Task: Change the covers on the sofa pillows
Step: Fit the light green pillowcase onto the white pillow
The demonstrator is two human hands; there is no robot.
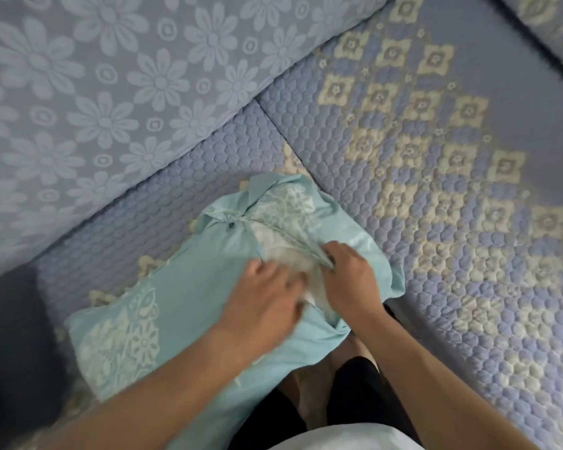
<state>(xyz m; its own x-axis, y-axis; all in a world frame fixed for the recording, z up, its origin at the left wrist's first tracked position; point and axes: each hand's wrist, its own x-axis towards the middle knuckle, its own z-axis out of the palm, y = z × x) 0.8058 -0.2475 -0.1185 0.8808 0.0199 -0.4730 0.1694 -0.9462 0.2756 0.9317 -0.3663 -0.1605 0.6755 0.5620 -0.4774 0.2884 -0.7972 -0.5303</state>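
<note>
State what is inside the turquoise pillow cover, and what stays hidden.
Through the opening of the turquoise cover, a white inner pillow shows between both hands. The rest of it is covered by the fabric.

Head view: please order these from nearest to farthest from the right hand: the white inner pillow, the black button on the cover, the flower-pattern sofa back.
1. white inner pillow, just left of the right hand.
2. black button, up-left on the cover.
3. sofa back, far upper left.

The left hand (267, 297) is motion-blurred, its fingertips indistinct. Both hands cover much of the white pillow insert (273, 245) in the cover's opening. Left of the left hand, a dark blurred shape (17, 345) is unidentifiable.
</note>
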